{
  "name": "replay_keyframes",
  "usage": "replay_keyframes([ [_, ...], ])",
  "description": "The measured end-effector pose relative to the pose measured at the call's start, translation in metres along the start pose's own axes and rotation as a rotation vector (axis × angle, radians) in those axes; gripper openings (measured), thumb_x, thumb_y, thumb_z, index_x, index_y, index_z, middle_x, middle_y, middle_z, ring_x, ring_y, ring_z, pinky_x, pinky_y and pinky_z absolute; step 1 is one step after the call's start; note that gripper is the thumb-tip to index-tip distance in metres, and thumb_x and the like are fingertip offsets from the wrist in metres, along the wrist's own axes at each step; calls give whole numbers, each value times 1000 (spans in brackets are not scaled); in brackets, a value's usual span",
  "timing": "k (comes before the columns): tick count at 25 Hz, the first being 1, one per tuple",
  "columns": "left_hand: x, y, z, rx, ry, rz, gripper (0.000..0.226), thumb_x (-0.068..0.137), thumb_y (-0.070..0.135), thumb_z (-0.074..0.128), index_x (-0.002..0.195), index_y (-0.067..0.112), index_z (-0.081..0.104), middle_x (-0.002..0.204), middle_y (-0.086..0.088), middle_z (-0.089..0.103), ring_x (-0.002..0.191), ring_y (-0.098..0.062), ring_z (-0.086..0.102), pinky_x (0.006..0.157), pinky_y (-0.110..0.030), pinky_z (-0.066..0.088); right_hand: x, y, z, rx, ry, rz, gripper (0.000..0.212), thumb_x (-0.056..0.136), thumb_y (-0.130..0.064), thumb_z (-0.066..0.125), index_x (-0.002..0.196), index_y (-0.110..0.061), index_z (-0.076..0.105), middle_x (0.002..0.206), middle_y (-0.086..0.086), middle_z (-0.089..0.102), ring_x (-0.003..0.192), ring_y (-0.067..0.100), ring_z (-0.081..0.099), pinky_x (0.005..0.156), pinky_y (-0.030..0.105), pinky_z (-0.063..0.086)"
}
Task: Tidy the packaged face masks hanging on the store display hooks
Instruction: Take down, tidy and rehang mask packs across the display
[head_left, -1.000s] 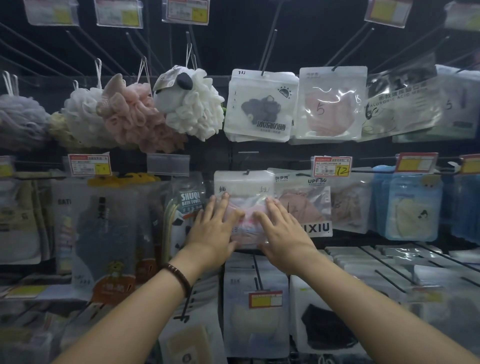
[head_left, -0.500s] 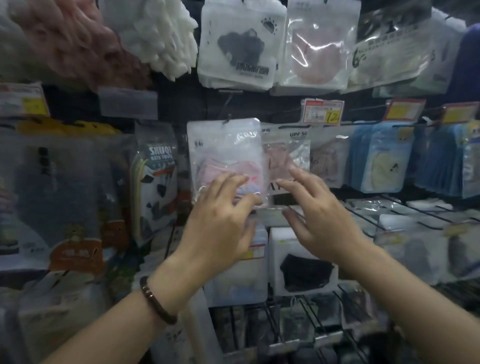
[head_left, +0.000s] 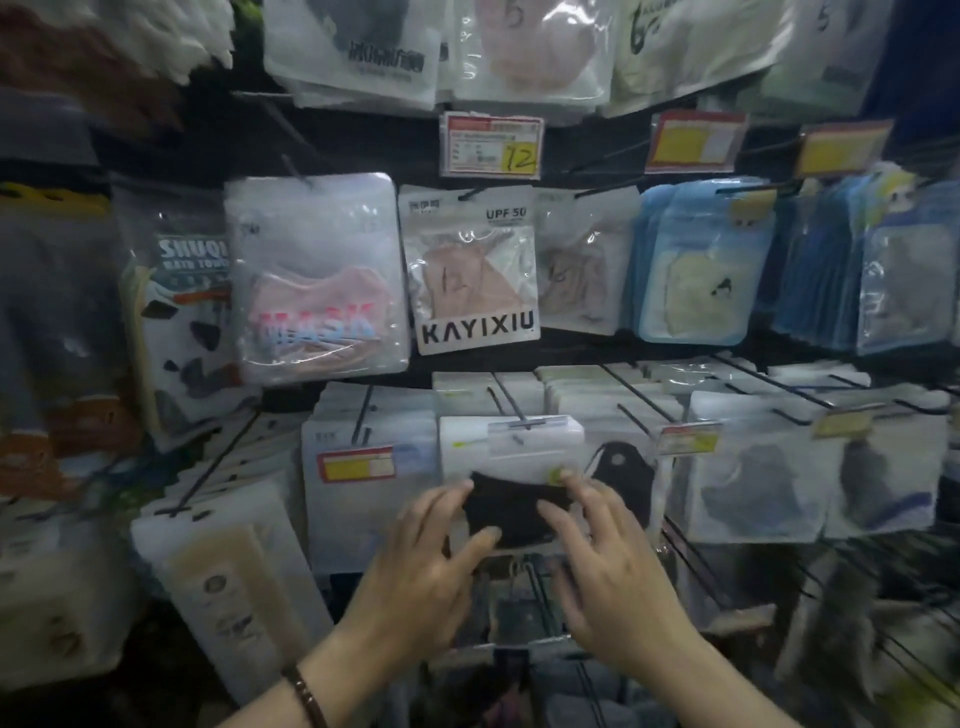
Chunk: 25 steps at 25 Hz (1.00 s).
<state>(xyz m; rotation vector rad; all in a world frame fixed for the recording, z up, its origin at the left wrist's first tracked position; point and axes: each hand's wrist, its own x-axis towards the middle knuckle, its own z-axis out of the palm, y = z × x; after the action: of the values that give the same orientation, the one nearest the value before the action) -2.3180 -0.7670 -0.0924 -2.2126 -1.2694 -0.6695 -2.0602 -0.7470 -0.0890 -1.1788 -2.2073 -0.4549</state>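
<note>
A clear packet with a black face mask (head_left: 511, 467) hangs on a hook in the lower row, centre. My left hand (head_left: 426, 566) touches its lower left part with spread, nearly straight fingers. My right hand (head_left: 608, 561) lies on its lower right part, fingers straight and fanned. Above hangs the pink "MASK" packet (head_left: 317, 280), free of both hands, with the "KAYIXIU" packet (head_left: 470, 270) beside it on the right.
Blue mask packets (head_left: 696, 265) hang to the right, dark mask packets (head_left: 753, 478) in the lower right row. Long black hooks (head_left: 639, 395) stick out toward me. Price tags (head_left: 491, 143) sit on hook ends. A bath towel pack (head_left: 182, 312) hangs at left.
Both hands left the pink "MASK" packet and dropped to the black mask packet one row lower. The view tilted down and closer to the rack.
</note>
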Motion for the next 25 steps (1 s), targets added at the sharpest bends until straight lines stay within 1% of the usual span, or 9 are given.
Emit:
replay_keyframes([
  [2, 5, 9, 13, 77, -102, -130, 84, 79, 31, 82, 157, 28, 50, 171, -21, 29, 153, -44, 34, 120, -59, 35, -3, 15, 11, -54, -64, -72, 67, 89, -32, 56, 154, -12, 54, 172, 26, 29, 157, 45, 35, 122, 55, 41],
  [4, 16, 21, 23, 129, -157, -212, 101, 75, 37, 83, 165, 30, 37, 175, -21, 18, 159, -44, 24, 123, -60, 26, 2, 28, 21, -63, -103, -93, 77, 87, -35, 60, 161, -14, 47, 176, 27, 16, 162, 45, 23, 125, 56, 33],
  [9, 46, 35, 37, 208, -182, -345, 107, 77, 35, 80, 170, 30, 27, 176, -23, 14, 164, -46, 13, 126, -68, 29, 21, 40, 42, -23, -191, -55, 105, 80, -41, 78, 169, -18, 30, 178, 26, -3, 166, 43, 4, 128, 59, 26],
  [14, 60, 14, 50, 232, -235, -326, 112, 78, 35, 78, 172, 26, 17, 176, -26, 10, 165, -47, 6, 128, -69, 22, 38, 42, 63, -4, -271, -16, 100, 86, -35, 73, 171, -17, 24, 176, 26, -18, 165, 43, -10, 130, 60, 20],
  [16, 68, 9, 52, 243, -289, -363, 116, 80, 38, 75, 173, 27, 6, 176, -26, 3, 165, -47, 1, 131, -67, 11, 48, 41, 61, -22, -324, -21, 96, 97, -38, 64, 173, -18, 9, 171, 24, -35, 162, 41, -25, 132, 58, 7],
  [18, 76, 7, 51, 278, -354, -385, 114, 89, 41, 66, 171, 30, -12, 176, -23, -19, 164, -44, -15, 131, -64, -8, 63, 40, 55, -29, -415, 9, 92, 107, -42, 51, 170, -22, -12, 162, 21, -50, 156, 36, -39, 132, 54, -8],
  [19, 81, 6, 50, 291, -396, -390, 111, 93, 42, 62, 169, 31, -18, 174, -20, -26, 163, -43, -21, 129, -63, -15, 71, 38, 51, -44, -450, 23, 92, 108, -43, 49, 169, -23, -16, 160, 19, -53, 155, 36, -40, 131, 53, -10],
  [21, 93, 4, 46, 305, -485, -403, 107, 98, 45, 59, 168, 33, -22, 175, -16, -26, 163, -41, -23, 127, -64, -19, 85, 35, 49, -52, -478, 42, 93, 107, -44, 52, 171, -23, -11, 163, 19, -49, 160, 38, -32, 133, 53, -4],
  [25, 109, -2, 46, 264, -527, -438, 105, 97, 44, 62, 169, 34, -14, 175, -12, -16, 164, -39, -15, 129, -66, -12, 96, 37, 48, -63, -508, 55, 92, 104, -43, 57, 172, -21, 0, 170, 20, -39, 165, 41, -12, 132, 56, 12],
])
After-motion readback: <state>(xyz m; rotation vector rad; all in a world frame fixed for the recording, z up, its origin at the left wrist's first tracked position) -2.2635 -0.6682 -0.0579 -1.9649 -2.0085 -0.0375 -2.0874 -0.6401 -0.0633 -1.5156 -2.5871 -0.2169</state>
